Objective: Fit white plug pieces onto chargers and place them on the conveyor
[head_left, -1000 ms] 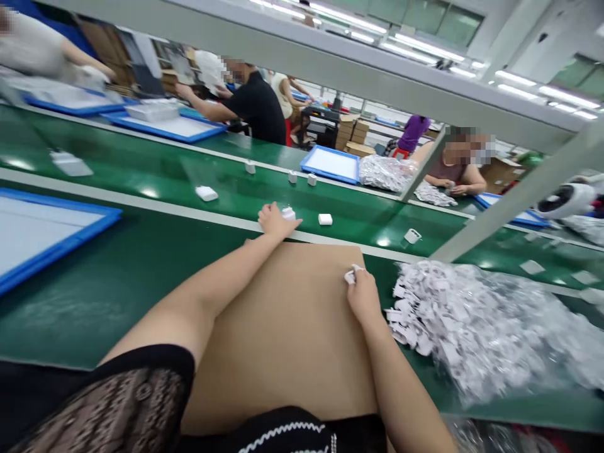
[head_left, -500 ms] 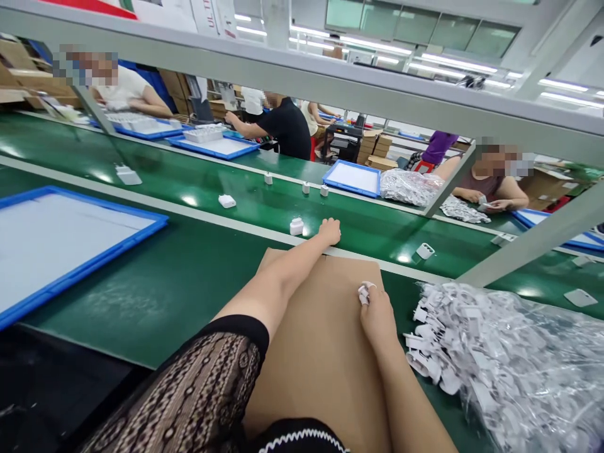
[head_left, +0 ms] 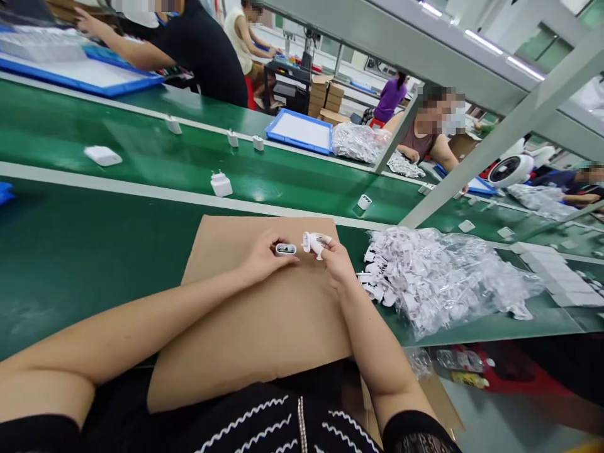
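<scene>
Above a brown cardboard sheet (head_left: 255, 314), my left hand (head_left: 264, 255) grips a white charger housing (head_left: 285, 250). Its open end faces me, and a dark and green circuit board shows inside. Just to the right, my right hand (head_left: 334, 255) holds small white plastic plug parts (head_left: 312, 244) between thumb and fingers. How many pieces it holds I cannot tell. A small gap separates these parts from the housing. To the right of my right forearm lies a clear plastic bag (head_left: 438, 277) spilling a heap of similar white parts.
Beyond the cardboard runs a green conveyor belt (head_left: 292, 189) carrying a pronged white charger (head_left: 221, 184) and an open housing (head_left: 364, 202). A slanted metal post (head_left: 472, 157) rises at right. Co-workers sit across the belt near a blue-rimmed tray (head_left: 299, 131).
My left hand has come back from the belt to the cardboard with the charger housing. My right hand, still holding white parts, is now beside it. The view has swung right.
</scene>
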`<state>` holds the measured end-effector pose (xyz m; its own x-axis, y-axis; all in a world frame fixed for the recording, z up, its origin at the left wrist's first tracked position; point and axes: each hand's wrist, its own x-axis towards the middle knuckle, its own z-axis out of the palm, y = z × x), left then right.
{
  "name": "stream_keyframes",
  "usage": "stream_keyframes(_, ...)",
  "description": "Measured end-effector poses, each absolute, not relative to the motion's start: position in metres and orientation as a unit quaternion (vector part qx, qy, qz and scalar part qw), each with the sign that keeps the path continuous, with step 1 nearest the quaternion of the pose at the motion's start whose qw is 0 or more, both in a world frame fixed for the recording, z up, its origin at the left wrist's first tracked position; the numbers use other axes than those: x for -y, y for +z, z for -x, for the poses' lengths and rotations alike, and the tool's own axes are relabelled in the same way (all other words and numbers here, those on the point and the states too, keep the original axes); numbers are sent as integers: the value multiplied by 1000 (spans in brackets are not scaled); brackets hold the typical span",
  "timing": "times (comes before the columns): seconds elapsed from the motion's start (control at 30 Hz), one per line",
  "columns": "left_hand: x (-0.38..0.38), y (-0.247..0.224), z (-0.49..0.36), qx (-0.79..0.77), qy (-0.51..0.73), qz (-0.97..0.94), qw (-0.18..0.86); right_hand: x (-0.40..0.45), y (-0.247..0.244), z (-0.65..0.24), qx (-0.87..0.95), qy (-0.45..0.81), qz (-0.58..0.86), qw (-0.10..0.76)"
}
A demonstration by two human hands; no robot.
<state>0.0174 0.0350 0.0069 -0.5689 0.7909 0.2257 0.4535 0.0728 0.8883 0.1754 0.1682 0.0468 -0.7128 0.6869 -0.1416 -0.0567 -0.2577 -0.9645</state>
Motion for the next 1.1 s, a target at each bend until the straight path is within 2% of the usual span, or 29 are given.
stream_keyframes(0.1,-17,8,-30,-717,519,-439,156,-163,46,-174,561,747,275,225)
stream_keyframes(0.2,-6,8,-32,-703,536,-432,177,-155,47,-174,621,699,266,235)
stream_keyframes(0.33,3,7,-30,-701,512,-456,196,-141,51,-179,801,488,205,281)
stream_keyframes(0.43,3,7,-30,-696,508,-470,191,-133,50,-180,899,327,123,264)
stream_keyframes(0.57,1,8,-30,-687,512,-480,190,-128,49,-176,953,190,79,223)
stream_keyframes(0.8,1,2,-28,-685,516,-481,181,-129,61,-167,977,138,66,148)
stream_keyframes(1.1,1,4,-31,-701,504,-469,187,-115,80,-165,983,47,156,83)
